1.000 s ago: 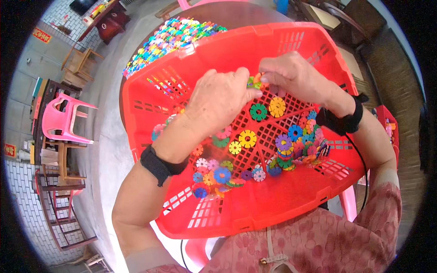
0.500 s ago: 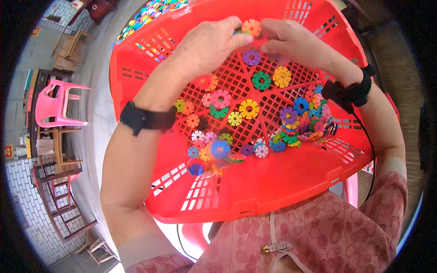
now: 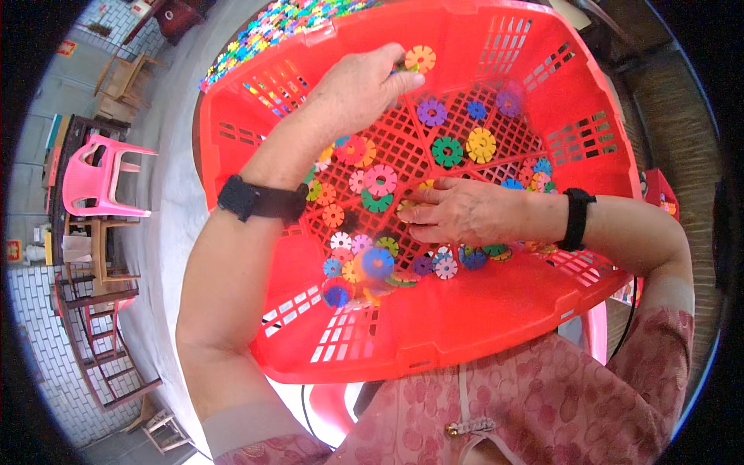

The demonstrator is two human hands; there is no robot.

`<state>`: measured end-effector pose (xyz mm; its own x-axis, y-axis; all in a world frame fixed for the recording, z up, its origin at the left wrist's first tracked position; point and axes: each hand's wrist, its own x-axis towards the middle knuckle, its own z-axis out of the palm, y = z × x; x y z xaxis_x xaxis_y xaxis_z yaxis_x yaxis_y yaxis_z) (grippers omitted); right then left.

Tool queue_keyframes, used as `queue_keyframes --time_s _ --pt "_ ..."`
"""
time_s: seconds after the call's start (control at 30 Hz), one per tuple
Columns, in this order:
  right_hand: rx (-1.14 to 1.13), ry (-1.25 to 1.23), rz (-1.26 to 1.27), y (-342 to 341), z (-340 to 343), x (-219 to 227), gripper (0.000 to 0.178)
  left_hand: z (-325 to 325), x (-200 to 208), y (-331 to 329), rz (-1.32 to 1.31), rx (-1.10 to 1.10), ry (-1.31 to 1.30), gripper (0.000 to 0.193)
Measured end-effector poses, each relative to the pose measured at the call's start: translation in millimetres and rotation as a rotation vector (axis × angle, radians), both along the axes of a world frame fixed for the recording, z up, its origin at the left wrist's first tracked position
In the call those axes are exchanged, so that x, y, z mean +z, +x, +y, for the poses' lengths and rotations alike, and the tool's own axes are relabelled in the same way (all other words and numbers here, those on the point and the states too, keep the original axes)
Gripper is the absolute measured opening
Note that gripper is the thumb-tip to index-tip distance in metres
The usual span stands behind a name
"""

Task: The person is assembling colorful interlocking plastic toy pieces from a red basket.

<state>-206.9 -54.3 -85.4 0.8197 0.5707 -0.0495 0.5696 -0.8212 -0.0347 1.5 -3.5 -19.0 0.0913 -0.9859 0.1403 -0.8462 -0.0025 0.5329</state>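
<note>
In the head view, a big red plastic basket sits before me, with many coloured notched plastic discs scattered on its lattice bottom. My left hand pinches an orange notched disc between thumb and fingers near the basket's far side; another piece behind it is mostly hidden. Lower down, my right hand reaches in palm down, fingers stretched over yellow discs that they partly cover. Beyond it lie a green disc, a yellow-orange disc and a purple disc. A pink disc lies left of its fingertips.
Past the basket's far left rim spreads a dense mass of coloured discs. At far left stand a pink plastic chair and a dark wooden chair frame. A red container is partly visible beyond the right rim.
My right hand has left the spot beside my left hand and come down toward the near middle of the basket. The left hand still holds the orange disc. A blurred purple disc appears at upper right.
</note>
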Motion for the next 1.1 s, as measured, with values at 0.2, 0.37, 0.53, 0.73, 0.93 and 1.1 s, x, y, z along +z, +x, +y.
queue_keyframes --time_s 0.2,0.37,0.53,0.73,0.93,1.1 --pt "-0.058 0.048 -0.146 2 -9 -8 0.027 4 8 -8 0.113 0.018 0.038 0.035" --pt "-0.112 0.04 -0.094 3 -10 -6 0.021 3 8 -6 0.351 -0.004 0.08 0.035" --pt "-0.173 0.133 -0.107 6 -15 -7 0.019 5 15 -7 0.549 -0.03 0.137 0.032" --pt "-0.582 0.43 0.019 27 -47 9 0.02 6 25 -17 0.632 0.001 0.068 0.029" --pt "-0.875 1.136 0.078 32 -74 65 0.014 6 26 -12 0.646 0.01 0.007 0.024" --pt "-0.884 1.291 0.044 24 -85 88 0.011 7 20 -17 0.65 -0.013 0.041 0.027"
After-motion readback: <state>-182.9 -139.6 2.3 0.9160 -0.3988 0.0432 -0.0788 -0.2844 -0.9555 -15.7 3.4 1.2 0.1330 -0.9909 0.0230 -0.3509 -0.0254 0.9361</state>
